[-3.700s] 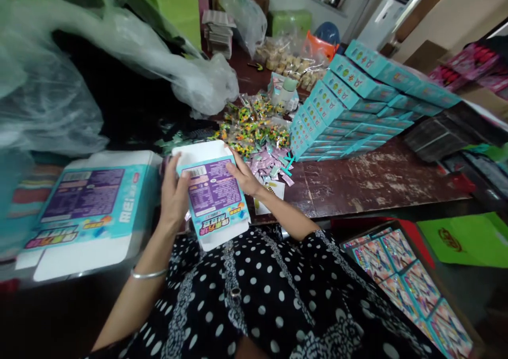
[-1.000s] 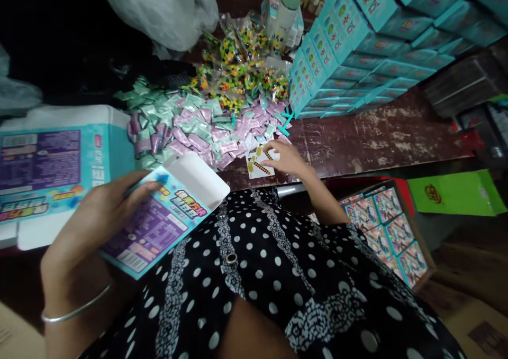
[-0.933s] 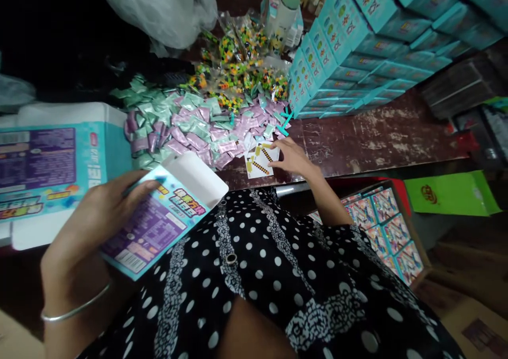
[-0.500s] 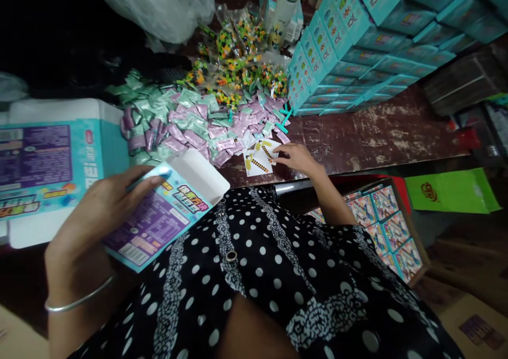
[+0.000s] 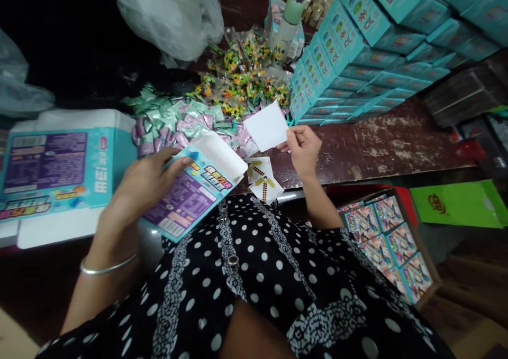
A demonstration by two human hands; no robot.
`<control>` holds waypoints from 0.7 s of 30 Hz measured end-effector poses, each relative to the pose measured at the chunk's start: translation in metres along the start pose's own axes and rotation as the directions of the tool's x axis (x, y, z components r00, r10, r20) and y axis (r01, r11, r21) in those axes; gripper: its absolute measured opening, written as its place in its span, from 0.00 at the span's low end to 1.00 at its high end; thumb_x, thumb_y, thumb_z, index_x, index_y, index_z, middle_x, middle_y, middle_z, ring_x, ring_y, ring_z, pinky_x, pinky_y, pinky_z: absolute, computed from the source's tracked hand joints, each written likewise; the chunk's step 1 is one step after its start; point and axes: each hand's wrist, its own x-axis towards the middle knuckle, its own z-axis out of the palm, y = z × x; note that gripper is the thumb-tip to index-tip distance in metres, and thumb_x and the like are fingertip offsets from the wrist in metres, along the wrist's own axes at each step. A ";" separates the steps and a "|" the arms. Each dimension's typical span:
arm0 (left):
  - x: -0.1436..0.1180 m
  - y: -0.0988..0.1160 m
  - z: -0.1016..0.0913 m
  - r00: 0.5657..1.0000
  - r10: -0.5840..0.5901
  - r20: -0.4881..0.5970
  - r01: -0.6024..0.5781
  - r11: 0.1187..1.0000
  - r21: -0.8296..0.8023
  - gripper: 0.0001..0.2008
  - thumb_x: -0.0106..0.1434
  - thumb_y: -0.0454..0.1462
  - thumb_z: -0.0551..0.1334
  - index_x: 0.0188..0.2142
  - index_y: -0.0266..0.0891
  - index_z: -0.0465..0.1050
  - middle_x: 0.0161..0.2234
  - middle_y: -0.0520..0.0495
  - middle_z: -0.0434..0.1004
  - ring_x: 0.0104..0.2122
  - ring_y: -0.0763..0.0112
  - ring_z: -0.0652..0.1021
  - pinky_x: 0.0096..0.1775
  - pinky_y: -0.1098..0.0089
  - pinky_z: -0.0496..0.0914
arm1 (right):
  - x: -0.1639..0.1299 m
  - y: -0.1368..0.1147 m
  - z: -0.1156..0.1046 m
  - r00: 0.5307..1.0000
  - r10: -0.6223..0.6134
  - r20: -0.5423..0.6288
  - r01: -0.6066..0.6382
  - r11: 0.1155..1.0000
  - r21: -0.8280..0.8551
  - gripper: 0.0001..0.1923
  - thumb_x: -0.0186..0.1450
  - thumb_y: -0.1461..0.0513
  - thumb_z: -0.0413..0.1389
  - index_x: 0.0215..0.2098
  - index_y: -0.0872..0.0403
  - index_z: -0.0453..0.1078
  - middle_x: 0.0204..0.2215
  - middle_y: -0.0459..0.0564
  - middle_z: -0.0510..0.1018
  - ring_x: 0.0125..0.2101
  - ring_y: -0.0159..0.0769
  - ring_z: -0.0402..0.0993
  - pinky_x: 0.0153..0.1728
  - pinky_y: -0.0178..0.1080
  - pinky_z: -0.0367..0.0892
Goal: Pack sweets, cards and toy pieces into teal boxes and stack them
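Left hand [image 5: 141, 182] grips a small teal carton [image 5: 190, 195] above the lap, its white flap open toward the table. Right hand [image 5: 305, 146] pinches a white card [image 5: 265, 126] by its corner, raised above the table edge. Two printed cards [image 5: 262, 178] lie on the worn dark-red table [image 5: 377, 147] just below it. Pink and green sachets [image 5: 178, 123] are heaped beside bags of coloured pieces [image 5: 246, 79]. Stacked teal boxes [image 5: 357, 47] occupy the far right; flat carton blanks [image 5: 51, 174] sit at left. A floor crate of printed packs [image 5: 387, 248] stands right of the person
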 end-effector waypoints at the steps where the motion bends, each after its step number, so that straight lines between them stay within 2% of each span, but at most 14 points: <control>1: 0.004 0.003 0.005 1.000 0.029 0.001 -0.029 0.999 -0.023 0.32 0.72 0.62 0.58 0.57 0.42 0.84 0.49 0.30 0.89 0.45 0.40 0.85 0.46 0.53 0.72 | -0.002 -0.005 0.009 0.998 0.033 0.050 -0.034 0.999 0.024 0.17 0.75 0.45 0.62 0.45 0.49 0.74 0.30 0.44 0.81 0.32 0.35 0.85 0.36 0.38 0.83; 5: 0.010 0.012 0.020 0.995 0.092 -0.028 -0.095 0.988 -0.123 0.32 0.74 0.61 0.58 0.57 0.39 0.84 0.49 0.32 0.89 0.46 0.43 0.85 0.46 0.55 0.70 | -0.011 -0.014 0.043 0.972 0.099 0.215 -0.114 0.992 0.059 0.21 0.72 0.42 0.65 0.42 0.50 0.74 0.27 0.43 0.79 0.29 0.32 0.82 0.34 0.36 0.82; 9: 0.010 0.012 0.026 0.992 0.109 -0.066 -0.120 0.971 -0.209 0.29 0.72 0.60 0.61 0.55 0.40 0.84 0.49 0.35 0.89 0.44 0.50 0.84 0.46 0.59 0.71 | -0.018 -0.018 0.063 0.919 0.075 0.387 -0.102 0.993 0.050 0.26 0.70 0.37 0.65 0.37 0.50 0.73 0.25 0.43 0.77 0.25 0.31 0.77 0.28 0.37 0.75; 12: 0.007 0.004 0.020 0.991 0.079 -0.105 -0.099 0.975 -0.198 0.28 0.72 0.59 0.62 0.54 0.41 0.84 0.47 0.36 0.89 0.43 0.52 0.83 0.44 0.60 0.71 | -0.014 -0.018 0.055 0.883 0.019 0.470 -0.021 1.000 -0.001 0.24 0.70 0.39 0.66 0.40 0.50 0.75 0.33 0.46 0.82 0.30 0.33 0.78 0.32 0.38 0.75; 15: 0.001 -0.007 0.008 0.986 0.020 -0.163 -0.047 0.985 -0.164 0.27 0.72 0.59 0.62 0.52 0.42 0.84 0.45 0.38 0.88 0.42 0.52 0.82 0.43 0.59 0.69 | -0.009 -0.006 0.026 0.864 -0.064 0.499 0.151 0.979 -0.135 0.20 0.73 0.42 0.64 0.42 0.50 0.78 0.39 0.48 0.84 0.36 0.36 0.78 0.40 0.41 0.76; 16: -0.002 -0.010 0.004 0.984 -0.001 -0.175 -0.027 0.987 -0.156 0.27 0.72 0.59 0.61 0.51 0.42 0.84 0.45 0.38 0.88 0.42 0.52 0.81 0.43 0.59 0.68 | -0.010 0.001 0.014 0.834 -0.094 0.543 0.230 0.955 -0.189 0.19 0.75 0.44 0.63 0.41 0.50 0.79 0.38 0.48 0.84 0.37 0.37 0.79 0.43 0.43 0.75; 18: -0.007 -0.014 -0.003 0.983 -0.033 -0.180 0.005 0.988 -0.152 0.27 0.73 0.59 0.61 0.52 0.41 0.83 0.45 0.37 0.87 0.43 0.51 0.81 0.43 0.58 0.68 | -0.020 0.018 -0.007 0.722 -0.121 0.681 0.396 0.880 -0.263 0.18 0.78 0.47 0.61 0.38 0.49 0.81 0.37 0.48 0.85 0.39 0.40 0.79 0.46 0.45 0.75; 20: -0.011 -0.016 -0.006 0.984 -0.054 -0.169 0.030 0.989 -0.142 0.26 0.73 0.57 0.60 0.52 0.40 0.83 0.46 0.35 0.87 0.44 0.50 0.81 0.44 0.57 0.69 | -0.036 0.035 -0.022 0.587 -0.089 0.805 0.533 0.791 -0.301 0.16 0.79 0.49 0.61 0.43 0.49 0.84 0.40 0.51 0.86 0.43 0.44 0.80 0.47 0.46 0.75; 21: -0.012 -0.017 -0.006 0.986 -0.058 -0.159 0.037 0.990 -0.134 0.26 0.72 0.57 0.60 0.52 0.40 0.83 0.47 0.35 0.87 0.44 0.49 0.81 0.45 0.56 0.69 | -0.044 0.043 -0.026 0.543 -0.061 0.838 0.580 0.748 -0.322 0.14 0.79 0.49 0.62 0.48 0.49 0.85 0.43 0.53 0.86 0.46 0.46 0.79 0.47 0.46 0.75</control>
